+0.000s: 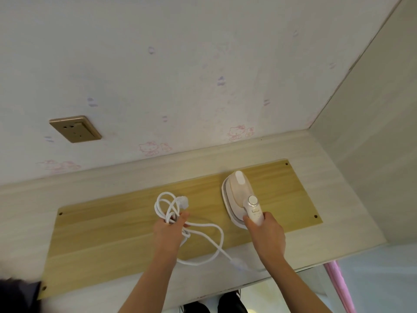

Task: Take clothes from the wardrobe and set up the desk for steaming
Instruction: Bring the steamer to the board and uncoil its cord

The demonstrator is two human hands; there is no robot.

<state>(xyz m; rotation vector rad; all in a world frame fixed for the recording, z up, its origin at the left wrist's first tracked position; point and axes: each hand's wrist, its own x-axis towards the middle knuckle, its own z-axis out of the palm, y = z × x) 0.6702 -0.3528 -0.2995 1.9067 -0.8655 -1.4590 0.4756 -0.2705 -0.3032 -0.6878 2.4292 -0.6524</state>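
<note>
A white and cream handheld steamer [238, 195] rests flat on a yellowish wooden board [108, 231] that lies on the pale desk [320, 236]. My right hand [266, 231] grips the steamer's handle at its near end. My left hand [170, 229] is closed on the bunched white power cord [169, 206], whose plug [184, 202] sticks out just beyond my fingers. A loose loop of cord trails across the board toward the desk's front edge and back to the steamer. No clothes lie on the board.
A gold wall socket [75, 129] sits on the patterned wall at the left, above the desk. A side panel [372, 154] closes the desk on the right. Dark fabric [18, 294] shows at the bottom left corner. A pink strip [340, 288] hangs at the lower right.
</note>
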